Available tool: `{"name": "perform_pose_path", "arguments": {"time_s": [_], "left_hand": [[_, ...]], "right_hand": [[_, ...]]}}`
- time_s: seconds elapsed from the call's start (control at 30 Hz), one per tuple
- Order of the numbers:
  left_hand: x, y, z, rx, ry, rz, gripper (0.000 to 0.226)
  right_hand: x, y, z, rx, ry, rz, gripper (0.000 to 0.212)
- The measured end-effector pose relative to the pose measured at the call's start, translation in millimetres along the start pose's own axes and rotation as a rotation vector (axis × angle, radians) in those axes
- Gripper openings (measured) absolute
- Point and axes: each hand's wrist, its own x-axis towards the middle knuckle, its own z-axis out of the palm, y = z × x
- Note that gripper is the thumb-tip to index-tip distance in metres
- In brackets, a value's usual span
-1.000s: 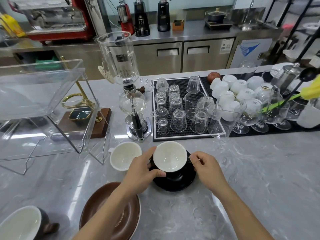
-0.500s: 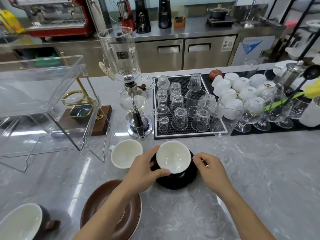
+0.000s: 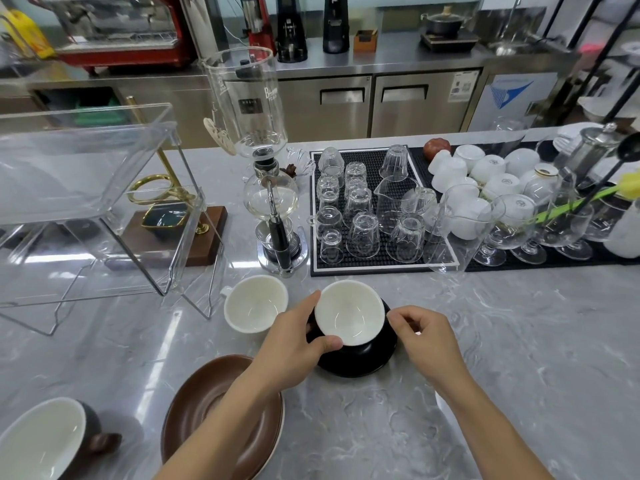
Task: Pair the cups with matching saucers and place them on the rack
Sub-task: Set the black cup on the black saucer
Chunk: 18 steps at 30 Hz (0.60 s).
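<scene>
A black cup [image 3: 350, 315] with a white inside is seated on a black saucer [image 3: 360, 358] near the middle of the grey marble counter [image 3: 519, 341], and it is tilted a little toward the viewer. The cup is clasped by the left hand [image 3: 294, 344], whose thumb is pressed to the near rim and whose fingers are wrapped round the far left side. The right hand [image 3: 424, 336] is closed narrowly at the cup's right side, fingertips pinched together at the spot where a handle would sit; the handle itself is hidden, so whether it is truly gripped cannot be told. Just left of the pair a white cup [image 3: 254, 303] is stood upright on the counter, apart from the saucer. Nearer the viewer, a brown saucer [image 3: 207, 410] is partly covered by the left forearm, and a dark cup [image 3: 45, 438] with a brown handle is seen at the lower left corner. Well to the left a clear acrylic rack [image 3: 86, 188] is raised on wire legs. Behind the white cup a glass siphon brewer [image 3: 273, 202] is placed, and beside it a black mat [image 3: 374, 265] crowded with upturned glasses, with white cups [image 3: 485, 174] further right.
</scene>
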Motion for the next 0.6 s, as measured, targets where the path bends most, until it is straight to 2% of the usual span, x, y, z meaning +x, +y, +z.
{"name": "perform_pose_path", "arguments": {"time_s": [0.4,0.53,0.6], "left_hand": [[-6,1,6,-0.131,0.044,-0.016,0.068],[-14,0,7,-0.226,0.119,-0.079,0.086],[-21,3,5,-0.254,0.165,-0.085,0.077]], "right_hand": [[-2,-4,0,0.068,0.045,0.013,0.015],[-3,-7,0,0.043,0.103,-0.003,0.017],[-6,-10,-1,0.014,0.147,-0.019,0.019]]}}
